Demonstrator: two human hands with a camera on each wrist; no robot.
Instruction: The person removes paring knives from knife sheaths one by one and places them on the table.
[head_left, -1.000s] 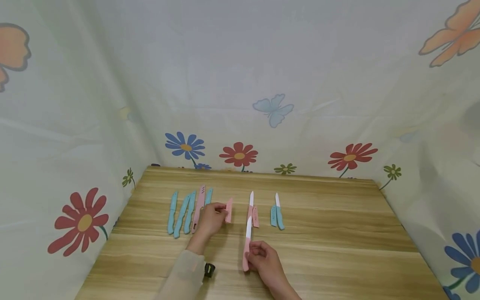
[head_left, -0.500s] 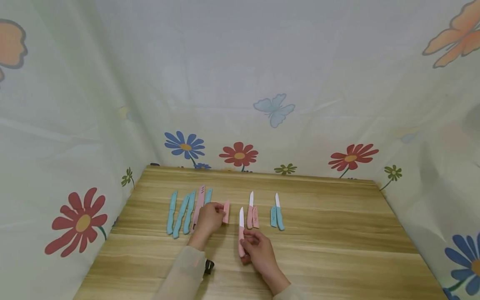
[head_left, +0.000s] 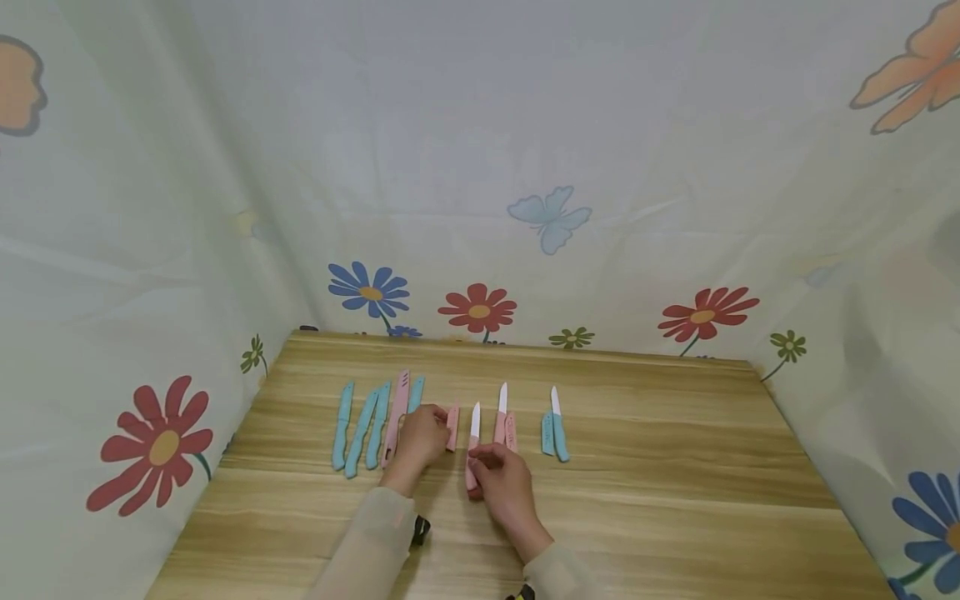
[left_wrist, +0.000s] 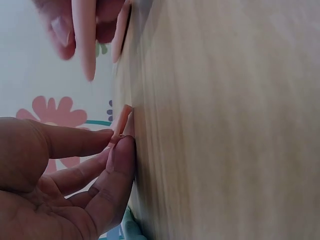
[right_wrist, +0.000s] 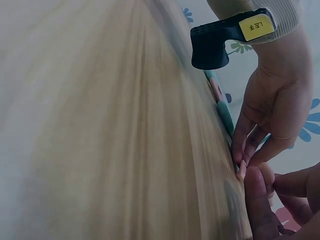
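My right hand [head_left: 506, 487] holds a pink-handled paring knife [head_left: 471, 475] low over the wooden table, its white blade pointing toward the back. Just left of the blade, a small pink blade sheath [head_left: 452, 427] is pinched between the thumb and fingers of my left hand [head_left: 423, 437]. Blade and sheath are apart. In the left wrist view, the sheath [left_wrist: 121, 121] stands on edge close to the tabletop, and the knife's pink handle [left_wrist: 85, 40] shows at the top. Both hands come near each other in the right wrist view, where my right hand [right_wrist: 280, 205] hides most of the knife.
Right of the held knife lie another pink knife [head_left: 502, 404] beside its sheath [head_left: 511, 433], and a teal knife [head_left: 558, 433] beside a teal sheath [head_left: 547, 434]. Several teal sheathed knives [head_left: 342, 429] and a longer pink one [head_left: 396, 417] lie on the left. Patterned cloth [head_left: 450, 167] surrounds the table [head_left: 637, 500].
My right hand has carried the pink knife left and farther back, bringing its blade close to the sheath. My left hand has shifted only slightly, still pinching the sheath.
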